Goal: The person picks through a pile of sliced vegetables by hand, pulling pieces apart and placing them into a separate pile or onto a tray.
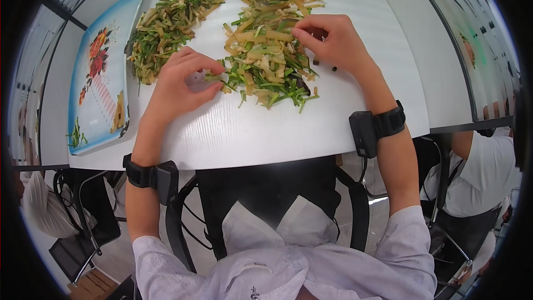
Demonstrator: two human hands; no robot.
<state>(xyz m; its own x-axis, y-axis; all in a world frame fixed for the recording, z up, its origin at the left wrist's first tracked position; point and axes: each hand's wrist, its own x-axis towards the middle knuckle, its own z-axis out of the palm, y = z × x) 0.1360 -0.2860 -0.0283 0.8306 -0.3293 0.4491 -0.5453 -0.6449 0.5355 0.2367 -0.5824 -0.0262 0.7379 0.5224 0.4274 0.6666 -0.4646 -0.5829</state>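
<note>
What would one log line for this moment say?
left hand: fingers at big veggie pile edge | right hand: fingertips on same pile | smaller pile: apart, untouched | tray: few scraps, far left

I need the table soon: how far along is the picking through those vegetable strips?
A smaller pile lies set apart beside the tray, which holds only a few scraps. The left hand and right hand pick at the larger pile, mixed green and pale, so most seems left.

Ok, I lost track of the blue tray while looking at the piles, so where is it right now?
In the head view the blue tray lies along the left edge of the table, right beside the smaller vegetable pile and to the left of the left hand.
</note>
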